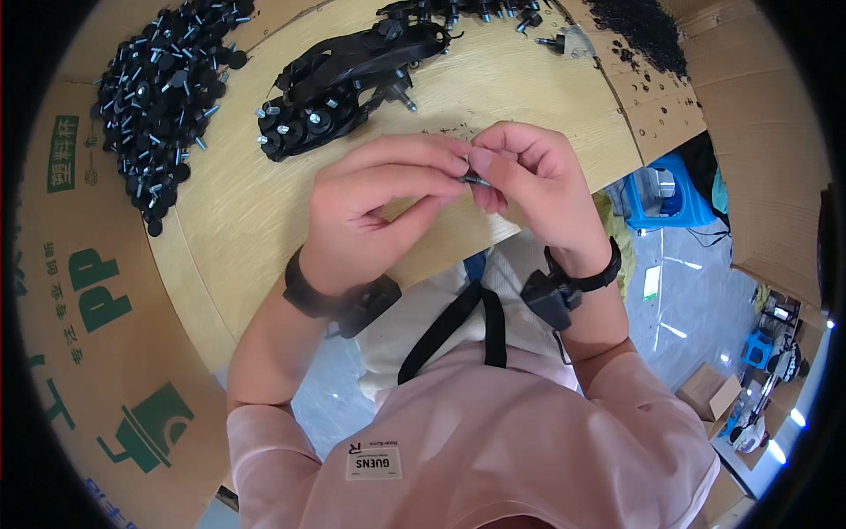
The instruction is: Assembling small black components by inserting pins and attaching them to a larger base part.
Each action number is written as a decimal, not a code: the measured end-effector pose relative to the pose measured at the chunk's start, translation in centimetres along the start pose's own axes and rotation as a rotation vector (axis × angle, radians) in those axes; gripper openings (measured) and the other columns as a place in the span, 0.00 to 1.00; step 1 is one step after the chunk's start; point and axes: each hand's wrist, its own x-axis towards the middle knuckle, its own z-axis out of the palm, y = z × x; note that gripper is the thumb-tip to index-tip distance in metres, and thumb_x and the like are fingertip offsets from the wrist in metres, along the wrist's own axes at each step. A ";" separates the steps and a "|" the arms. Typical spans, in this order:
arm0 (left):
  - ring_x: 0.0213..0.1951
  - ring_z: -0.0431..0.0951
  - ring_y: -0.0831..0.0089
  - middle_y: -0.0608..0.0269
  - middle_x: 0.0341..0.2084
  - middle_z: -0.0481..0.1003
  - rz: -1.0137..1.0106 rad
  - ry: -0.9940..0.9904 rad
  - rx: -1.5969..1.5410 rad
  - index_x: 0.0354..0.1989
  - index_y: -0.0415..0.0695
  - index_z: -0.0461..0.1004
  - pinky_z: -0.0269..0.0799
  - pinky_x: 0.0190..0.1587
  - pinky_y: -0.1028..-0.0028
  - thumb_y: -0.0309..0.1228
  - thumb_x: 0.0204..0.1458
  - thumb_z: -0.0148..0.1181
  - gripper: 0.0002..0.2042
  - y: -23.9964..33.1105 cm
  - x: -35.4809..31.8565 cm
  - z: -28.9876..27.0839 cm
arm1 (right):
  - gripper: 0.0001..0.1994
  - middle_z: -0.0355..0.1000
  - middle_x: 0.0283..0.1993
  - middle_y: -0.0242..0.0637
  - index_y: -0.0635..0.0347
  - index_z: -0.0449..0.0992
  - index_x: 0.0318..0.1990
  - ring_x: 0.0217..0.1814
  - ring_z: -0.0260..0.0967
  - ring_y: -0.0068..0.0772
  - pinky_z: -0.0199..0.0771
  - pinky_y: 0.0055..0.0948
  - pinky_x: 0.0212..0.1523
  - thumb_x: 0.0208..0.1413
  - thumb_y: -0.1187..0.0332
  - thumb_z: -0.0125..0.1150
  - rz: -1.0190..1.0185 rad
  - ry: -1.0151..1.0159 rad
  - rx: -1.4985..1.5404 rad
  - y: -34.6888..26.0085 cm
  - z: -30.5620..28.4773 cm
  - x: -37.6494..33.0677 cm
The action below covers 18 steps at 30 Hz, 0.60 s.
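My left hand point(379, 207) and my right hand point(533, 181) meet over the front edge of a light wooden table point(256, 212). Their fingertips pinch one small dark part with a metal tip point(473, 180) between them. Most of the part is hidden by my fingers. Both wrists wear black bands with small black units. Behind my hands lies a row of black knob screws with metal threads point(304, 123), next to black curved plastic pieces point(370, 53).
A large heap of black knob screws point(159, 88) lies at the table's far left. More small black parts point(639, 31) are piled at the far right on cardboard. Printed cardboard point(97, 300) covers the left side. Below right are a blue stool point(665, 194) and the floor.
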 end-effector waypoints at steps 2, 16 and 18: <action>0.51 0.75 0.55 0.52 0.44 0.72 0.084 -0.079 -0.089 0.36 0.35 0.77 0.74 0.51 0.63 0.11 0.43 0.62 0.12 0.0 -0.2 -0.3 | 0.07 0.72 0.24 0.31 0.66 0.75 0.37 0.23 0.67 0.19 0.64 0.18 0.24 0.59 0.70 0.56 0.095 -0.067 0.192 -0.1 -0.2 -0.5; 0.46 0.76 0.68 0.53 0.42 0.72 -0.127 0.170 -0.190 0.41 0.31 0.75 0.78 0.46 0.73 0.10 0.45 0.61 0.13 0.7 -0.5 1.1 | 0.05 0.70 0.24 0.29 0.65 0.71 0.39 0.24 0.64 0.16 0.63 0.16 0.27 0.62 0.71 0.54 -0.301 0.308 -0.091 0.2 1.5 -2.3; 0.46 0.76 0.68 0.53 0.42 0.72 -0.126 0.118 -0.204 0.41 0.32 0.75 0.78 0.46 0.73 0.10 0.45 0.61 0.13 0.5 -0.5 0.9 | 0.05 0.69 0.25 0.29 0.64 0.71 0.39 0.25 0.63 0.15 0.62 0.16 0.27 0.62 0.72 0.53 -0.415 0.364 -0.270 0.1 0.6 -1.7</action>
